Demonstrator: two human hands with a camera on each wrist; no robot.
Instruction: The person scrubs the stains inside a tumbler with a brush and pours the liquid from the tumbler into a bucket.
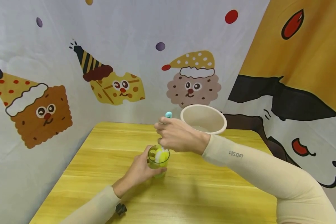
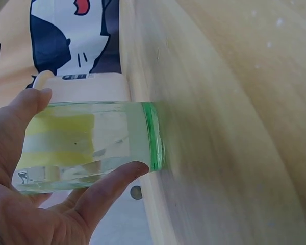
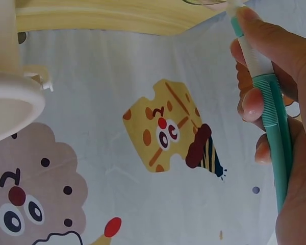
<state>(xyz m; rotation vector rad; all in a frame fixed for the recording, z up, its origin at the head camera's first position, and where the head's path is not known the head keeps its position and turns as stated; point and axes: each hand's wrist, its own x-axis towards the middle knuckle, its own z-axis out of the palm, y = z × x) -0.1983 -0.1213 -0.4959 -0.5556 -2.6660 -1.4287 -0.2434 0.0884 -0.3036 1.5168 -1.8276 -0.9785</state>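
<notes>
My left hand [image 1: 140,169] grips a clear, green-tinted glass [image 2: 122,130] from its left side, thumb and fingers spread around it. The glass stands upright, its green base on or very close to the tabletop. Inside the glass is the yellow-and-white sponge head [image 1: 162,155] of a cup brush [image 3: 275,120]. Above the rim, my right hand [image 1: 175,133] holds the brush by its teal-and-white handle, fingers curled round it. In the head view only the handle's rounded tip shows above that hand; most of the handle is hidden.
A cream plastic basin [image 1: 223,123] stands at the back of the yellow wood-grain table [image 1: 100,152], just beyond my right hand. Behind the table hangs a cloth backdrop [image 1: 128,37] with cartoon figures. Something small and black [image 1: 120,209] is by my left wrist.
</notes>
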